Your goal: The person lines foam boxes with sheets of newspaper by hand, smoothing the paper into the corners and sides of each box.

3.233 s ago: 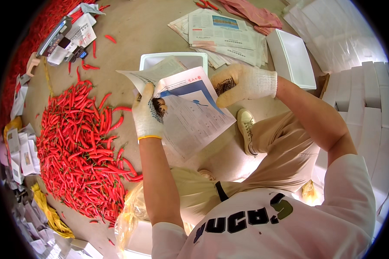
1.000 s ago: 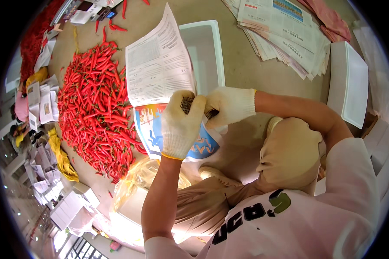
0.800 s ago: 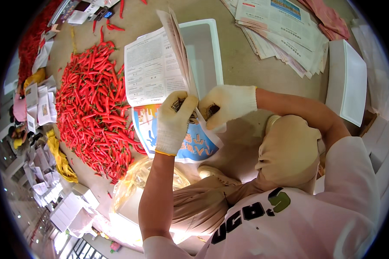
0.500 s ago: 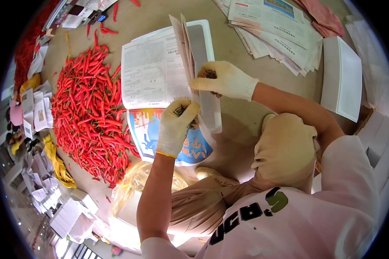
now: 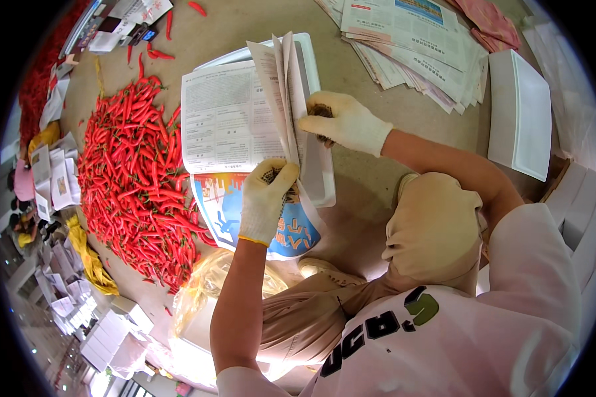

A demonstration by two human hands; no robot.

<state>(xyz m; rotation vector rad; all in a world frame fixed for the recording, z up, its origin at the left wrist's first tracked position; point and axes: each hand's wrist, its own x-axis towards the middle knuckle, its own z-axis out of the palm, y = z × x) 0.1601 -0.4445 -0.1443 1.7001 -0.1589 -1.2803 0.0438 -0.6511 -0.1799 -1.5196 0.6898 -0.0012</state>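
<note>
Both my hands wear white knit gloves. My left hand (image 5: 266,202) pinches the lower fold of an opened newspaper (image 5: 228,122), whose left page lies flat with a blue picture page below it. My right hand (image 5: 341,122) grips the right-hand sheets, which stand up on edge along the fold. The paper hangs over a white foam box (image 5: 312,66) on the floor. A large pile of red chili peppers (image 5: 136,172) lies just left of the newspaper.
A stack of newspapers (image 5: 417,46) lies at the top right, with a white foam lid (image 5: 520,112) beside it. Stacked white foam boxes (image 5: 586,231) fill the right edge. A clear plastic bag (image 5: 205,291) sits by my knee. Cartons and papers (image 5: 53,178) line the left.
My hands turned and unfolded the newspaper over the foam box. In the last second my right hand left my left hand and moved up along the standing sheets.
</note>
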